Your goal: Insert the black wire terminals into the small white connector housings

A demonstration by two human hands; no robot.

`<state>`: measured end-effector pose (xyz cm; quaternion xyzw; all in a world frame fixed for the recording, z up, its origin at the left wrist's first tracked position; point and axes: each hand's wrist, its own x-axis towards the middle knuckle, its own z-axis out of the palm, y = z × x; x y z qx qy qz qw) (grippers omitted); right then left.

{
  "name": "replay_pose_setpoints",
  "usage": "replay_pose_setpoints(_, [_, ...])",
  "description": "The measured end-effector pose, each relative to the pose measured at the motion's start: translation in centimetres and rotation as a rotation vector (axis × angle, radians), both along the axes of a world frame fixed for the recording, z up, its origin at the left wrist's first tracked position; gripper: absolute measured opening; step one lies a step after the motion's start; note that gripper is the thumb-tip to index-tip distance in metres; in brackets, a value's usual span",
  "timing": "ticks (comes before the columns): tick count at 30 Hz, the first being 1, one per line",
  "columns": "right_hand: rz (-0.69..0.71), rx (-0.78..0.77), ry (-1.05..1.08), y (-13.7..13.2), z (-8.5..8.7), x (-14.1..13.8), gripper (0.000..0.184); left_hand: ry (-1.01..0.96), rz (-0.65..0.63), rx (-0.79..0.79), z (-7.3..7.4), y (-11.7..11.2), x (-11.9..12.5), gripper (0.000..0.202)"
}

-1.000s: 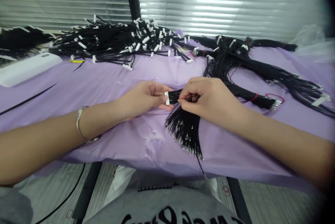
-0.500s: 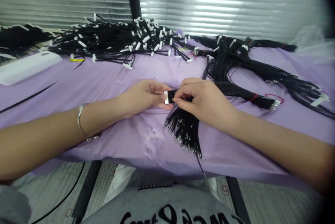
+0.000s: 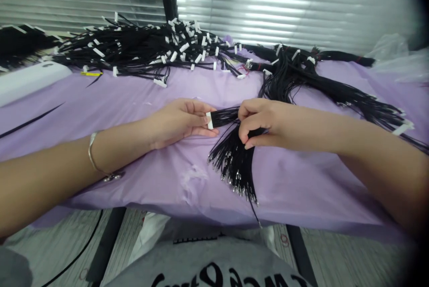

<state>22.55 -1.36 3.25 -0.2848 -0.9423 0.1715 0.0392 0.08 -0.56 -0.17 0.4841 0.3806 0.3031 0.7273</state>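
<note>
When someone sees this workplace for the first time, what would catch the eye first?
Probably the fan of black wires with shiny tips, spreading from under the right hand near the middle. Next, the left hand nearby, pinching a white connector. Behind them, heaped black cables with white ends lie along the purple cover.

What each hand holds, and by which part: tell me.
Left hand: white connector, pinched by its outer side, away from the wires. Right hand: cannot tell.

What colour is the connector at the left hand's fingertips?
The connector is white; it shows in the head view, the only one.
</note>
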Motion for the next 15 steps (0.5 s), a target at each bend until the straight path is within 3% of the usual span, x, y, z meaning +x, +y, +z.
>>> replay_pose_setpoints(5, [0.038,-0.156,0.088,-0.1,0.7,-0.2,0.01,0.007,-0.021,-0.006,0.0,-0.1,0.0,0.021])
replay_pose_setpoints(8, [0.01,-0.165,0.138,-0.1,0.7,-0.2,0.013,-0.01,-0.027,-0.013,0.1,-0.2,0.0,0.021])
replay_pose_setpoints(11, [-0.085,-0.071,0.202,-0.6,0.4,-0.7,0.017,0.002,0.005,-0.031,0.3,-0.3,0.1,0.022])
replay_pose_setpoints(15, [-0.156,0.171,0.208,-1.7,-0.3,-2.1,0.019,0.028,0.012,-0.022,0.4,-0.4,0.2,0.023])
